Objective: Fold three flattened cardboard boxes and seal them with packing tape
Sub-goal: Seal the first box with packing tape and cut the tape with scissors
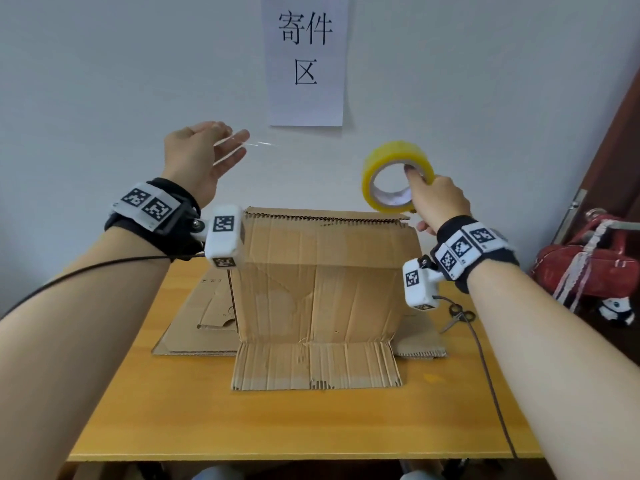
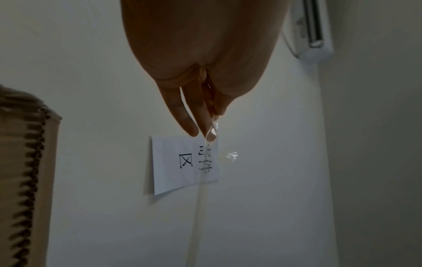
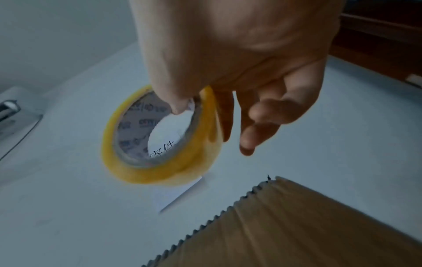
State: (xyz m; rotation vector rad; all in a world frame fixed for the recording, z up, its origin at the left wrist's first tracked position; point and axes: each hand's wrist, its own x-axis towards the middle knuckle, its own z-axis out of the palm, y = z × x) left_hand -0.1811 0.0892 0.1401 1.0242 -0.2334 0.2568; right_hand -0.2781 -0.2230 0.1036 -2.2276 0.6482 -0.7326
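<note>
A brown cardboard box (image 1: 322,289) stands upright at the middle of the wooden table (image 1: 180,420), its bottom flap (image 1: 315,367) lying flat toward me. Above its right top corner my right hand (image 1: 434,202) grips the yellow tape roll (image 1: 394,174), thumb through the core; the roll (image 3: 160,139) also fills the right wrist view. My left hand (image 1: 207,150) is raised above the box's left side and pinches the free end of a clear tape strip (image 1: 256,143) between thumb and fingers (image 2: 200,115). The strip (image 2: 198,207) runs on toward the roll.
Flattened cardboard (image 1: 194,327) lies under and behind the box. Scissors (image 1: 457,315) rest on the table at the right. A red bag (image 1: 588,268) sits off the table's right side. A paper sign (image 1: 304,60) hangs on the wall. Cables trail from both wrist cameras.
</note>
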